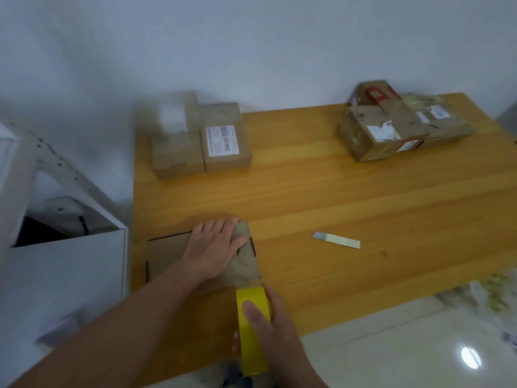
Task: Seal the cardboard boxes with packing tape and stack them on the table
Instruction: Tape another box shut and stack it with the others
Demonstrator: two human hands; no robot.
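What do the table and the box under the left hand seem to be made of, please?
Table: wood or wood-look laminate, by its grain streaks; smooth satin finish. Box: matte brown cardboard, apparently, with wrinkled translucent tape over one end.

Left hand (pixel 215 247) covered most of the near box (pixel 167 253), so its seam was hidden. Right hand (pixel 270 329) hid one side of the tape roll (pixel 251 357). Back-left boxes (pixel 179 152) were pretty smeared, labels on the right stack (pixel 372 135) too tiny to read, and the worktop (pixel 363 205) got cut off at the right edge.
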